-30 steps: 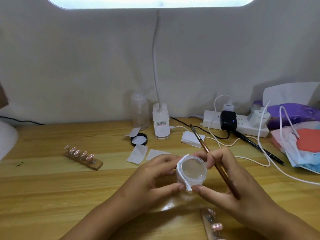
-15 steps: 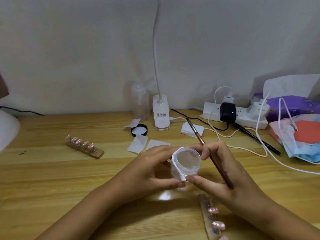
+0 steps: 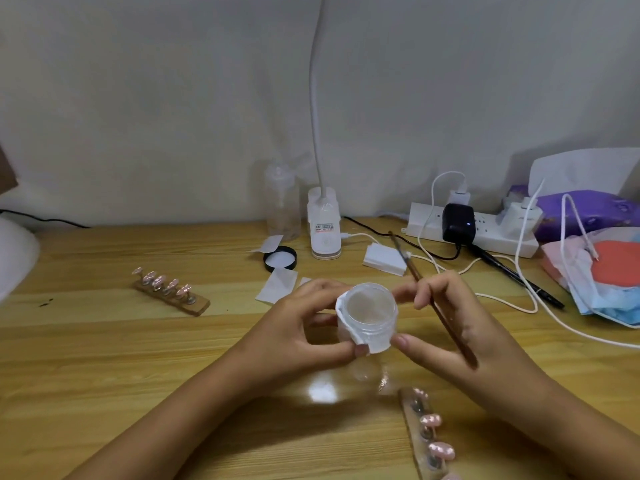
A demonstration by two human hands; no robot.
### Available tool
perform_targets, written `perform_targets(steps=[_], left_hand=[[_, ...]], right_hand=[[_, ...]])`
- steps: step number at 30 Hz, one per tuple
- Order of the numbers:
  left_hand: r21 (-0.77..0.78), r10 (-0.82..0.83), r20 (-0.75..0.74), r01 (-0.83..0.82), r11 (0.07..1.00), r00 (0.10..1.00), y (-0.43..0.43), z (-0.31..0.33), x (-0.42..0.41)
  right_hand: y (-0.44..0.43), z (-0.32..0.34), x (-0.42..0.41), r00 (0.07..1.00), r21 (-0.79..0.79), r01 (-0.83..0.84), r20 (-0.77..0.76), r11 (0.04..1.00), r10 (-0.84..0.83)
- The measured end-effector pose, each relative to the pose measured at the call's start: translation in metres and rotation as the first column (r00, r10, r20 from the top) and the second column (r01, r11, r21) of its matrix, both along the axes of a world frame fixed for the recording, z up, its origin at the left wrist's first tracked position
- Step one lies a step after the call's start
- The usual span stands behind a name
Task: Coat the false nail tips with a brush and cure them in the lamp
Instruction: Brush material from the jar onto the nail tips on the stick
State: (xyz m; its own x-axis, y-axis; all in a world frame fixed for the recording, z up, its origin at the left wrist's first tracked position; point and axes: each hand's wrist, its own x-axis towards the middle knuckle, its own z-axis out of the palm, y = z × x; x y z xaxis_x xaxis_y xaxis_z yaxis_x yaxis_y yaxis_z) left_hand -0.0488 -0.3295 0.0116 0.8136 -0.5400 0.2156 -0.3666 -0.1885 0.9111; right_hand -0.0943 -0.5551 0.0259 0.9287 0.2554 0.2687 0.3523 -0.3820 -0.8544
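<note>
Wooden counter [image 3: 104,358] against a plain pale wall; power strip [image 3: 485,233] and cables at the back right.

Head view. Both hands meet at a small clear jar [image 3: 367,317], open-topped and held just above the counter. The left hand [image 3: 294,337] pinches it between thumb and fingers, with a white wipe [image 3: 346,327] pressed round its left wall. The right hand [image 3: 460,327] touches the jar's right side with thumb and fingertips, and the brush [image 3: 443,318] is clamped between curled fingers, bristles pointing away. One rack of nail tips [image 3: 429,441] lies just beside the right wrist. A second rack [image 3: 169,292] sits well apart to the left. A white rounded housing [image 3: 14,258] at the left edge may be the lamp; I cannot tell.

Judgement: the step is readying the gel before loading the brush. Keep the jar level, keep the wipe clear of the mouth, and keep the bristles off the counter.

Against one second ago: the grip and the jar's place are about the same. The view has dipped, so the bright strip at the top is gone and more of the near rack shows.
</note>
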Motion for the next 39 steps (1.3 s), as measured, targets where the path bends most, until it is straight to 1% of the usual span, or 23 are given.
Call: perform_targets(steps=[3, 6, 9, 13, 16, 19, 23, 27, 30, 34, 36, 39], left_hand=[[0.037, -0.038, -0.011, 0.038, 0.999, 0.999, 0.0, 0.001, 0.001], [0.017, -0.042, -0.022, 0.042, 0.999, 0.999, -0.004, 0.005, 0.001], [0.045, -0.027, 0.009, 0.026, 0.999, 1.0, -0.008, 0.006, 0.001], [0.091, 0.004, 0.058, -0.009, 0.996, 0.998, -0.012, 0.005, -0.004], [0.106, 0.019, 0.09, -0.029, 0.994, 0.996, -0.015, 0.002, -0.006], [0.089, 0.031, 0.085, -0.039, 0.995, 0.996, -0.016, 0.0, -0.007], [0.056, 0.071, 0.065, -0.075, 0.996, 0.995, -0.017, -0.007, -0.009], [0.077, 0.062, 0.09, -0.069, 0.995, 0.994, -0.014, -0.005, -0.006], [0.092, 0.055, 0.006, -0.055, 0.994, 0.998, -0.01, 0.0, -0.003], [0.116, 0.043, -0.056, -0.036, 0.993, 0.998, -0.003, 0.008, 0.002], [0.027, 0.056, -0.149, -0.052, 0.998, 0.987, 0.001, 0.01, 0.004], [-0.198, 0.005, -0.364, -0.083, 0.977, 0.932, 0.001, 0.011, 0.006]], right_hand=[[0.001, -0.004, 0.0, 0.999, 0.017, -0.046, 0.024, 0.999, 0.045], [0.0, -0.007, 0.0, 0.996, 0.055, -0.027, 0.084, 0.998, 0.022], [-0.001, -0.008, -0.001, 0.993, 0.048, 0.008, 0.115, 0.999, -0.014], [-0.003, -0.01, -0.002, 0.991, 0.046, 0.009, 0.135, 0.999, -0.016], [-0.005, -0.012, -0.004, 0.992, 0.06, 0.001, 0.126, 0.998, -0.009], [-0.007, -0.015, -0.004, 0.995, 0.081, -0.002, 0.098, 0.997, -0.006], [-0.005, -0.014, -0.003, 0.996, 0.065, -0.023, 0.086, 0.998, 0.018], [-0.005, -0.013, -0.002, 0.999, 0.051, -0.034, 0.037, 0.998, 0.032], [-0.003, -0.009, 0.002, 0.999, 0.037, -0.05, 0.004, 0.998, 0.05], [-0.003, -0.012, 0.001, 0.999, 0.026, -0.021, -0.03, 0.999, 0.022], [-0.005, -0.013, 0.0, 1.0, 0.044, 0.012, -0.027, 0.999, -0.011], [-0.005, -0.014, 0.001, 0.997, 0.103, 0.074, -0.003, 0.992, -0.074]])
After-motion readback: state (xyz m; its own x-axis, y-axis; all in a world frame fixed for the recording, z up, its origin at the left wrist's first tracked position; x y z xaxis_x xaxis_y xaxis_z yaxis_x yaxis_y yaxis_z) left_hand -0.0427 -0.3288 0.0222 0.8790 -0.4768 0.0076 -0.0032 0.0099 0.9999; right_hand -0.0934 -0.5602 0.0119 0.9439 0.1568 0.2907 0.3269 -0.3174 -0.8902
